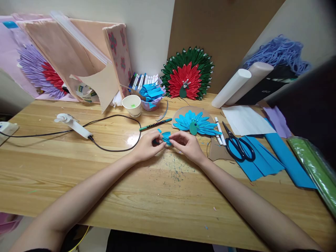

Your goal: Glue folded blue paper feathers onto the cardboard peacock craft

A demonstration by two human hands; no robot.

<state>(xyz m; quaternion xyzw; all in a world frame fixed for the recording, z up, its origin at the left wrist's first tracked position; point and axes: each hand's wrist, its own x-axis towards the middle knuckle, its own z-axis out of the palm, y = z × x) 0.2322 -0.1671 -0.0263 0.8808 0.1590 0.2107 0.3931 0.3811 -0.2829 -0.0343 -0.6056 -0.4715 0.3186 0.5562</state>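
Note:
A small piece of blue crepe paper (166,137) is pinched between the fingertips of both hands, just above the table. My left hand (148,145) is closed on its left side. From the right, my right hand (188,145) grips it with thumb and fingers. Just beyond my right hand lies a blue paper peacock (195,123) with a green body on a cardboard piece (181,112). Behind my left hand a green pen (155,124) rests on the wood.
Left stands a white glue gun (73,126) with a looping black cord. A paper cup (131,106) and a bowl (152,105) of blue paper pieces sit behind. Black scissors (240,147) lie on blue paper sheets (259,159) at right. A green-red paper peacock (187,75) leans at the back.

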